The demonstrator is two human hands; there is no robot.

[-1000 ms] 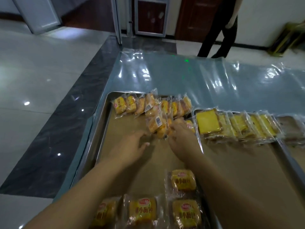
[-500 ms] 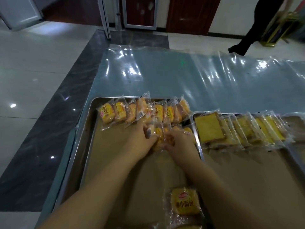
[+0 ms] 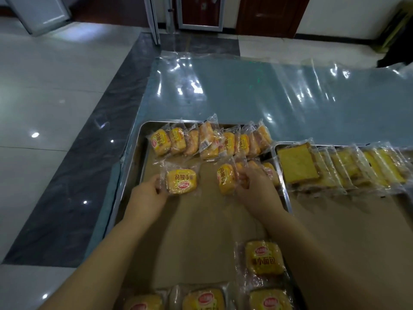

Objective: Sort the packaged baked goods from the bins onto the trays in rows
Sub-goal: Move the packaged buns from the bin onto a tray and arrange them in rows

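A metal tray (image 3: 131, 175) lined with brown paper carries a back row of small yellow bread packets (image 3: 207, 142) standing on edge. My left hand (image 3: 146, 195) grips one flat bread packet (image 3: 181, 181) by its left edge, in the tray's left part below the row. My right hand (image 3: 257, 189) is closed on a short second row of bread packets (image 3: 226, 179) by the tray's right rim. Several loose bread packets (image 3: 263, 258) lie at the near edge. A second tray (image 3: 276, 147) on the right holds a row of sliced cake packets (image 3: 297, 165).
Both trays sit on a table covered with shiny clear plastic film (image 3: 257, 92). The table's left edge borders a dark stone floor strip (image 3: 89, 157). A person's dark leg (image 3: 396, 54) shows at the far right, beyond the table.
My left hand has pulled one bread packet away from the cluster toward the left and laid it flat. My right hand stays on the packets by the right rim. The person walked off to the right.
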